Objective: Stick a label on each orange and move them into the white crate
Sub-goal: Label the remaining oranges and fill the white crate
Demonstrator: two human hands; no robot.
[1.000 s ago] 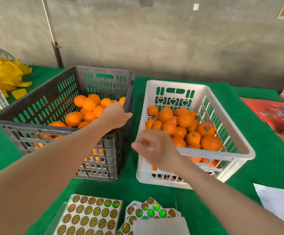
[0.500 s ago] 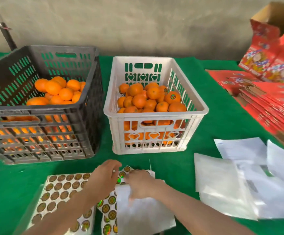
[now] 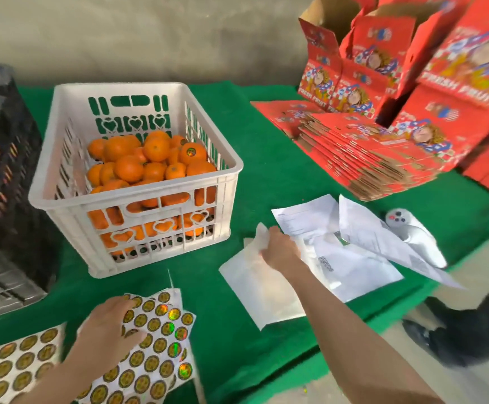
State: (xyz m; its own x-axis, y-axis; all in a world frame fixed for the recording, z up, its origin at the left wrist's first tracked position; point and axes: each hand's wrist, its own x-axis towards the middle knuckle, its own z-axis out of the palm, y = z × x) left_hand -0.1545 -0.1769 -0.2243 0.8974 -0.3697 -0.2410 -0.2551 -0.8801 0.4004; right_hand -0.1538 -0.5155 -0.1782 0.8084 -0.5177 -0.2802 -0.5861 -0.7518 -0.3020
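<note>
— White slatted plastic crate [image 3: 62, 182], centre-left, heaped with round oranges [image 3: 129, 167].
— Hands?
— Bottom left, left hand [image 3: 106, 330] rests flat fingers [image 3: 120, 306] on the glossy label sheet [image 3: 161, 342]; right hand [image 3: 281, 252] pinches limp white paper [image 3: 260, 293] on the green surface [image 3: 266, 158].

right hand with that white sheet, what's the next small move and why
Probably release the white sheet onto the paper pile: the right hand pinches it at that pile's edge, it looks blank, and the left hand rests on the sticker sheet.

Left hand [image 3: 106, 326] flat on label sheet [image 3: 157, 349]
</note>
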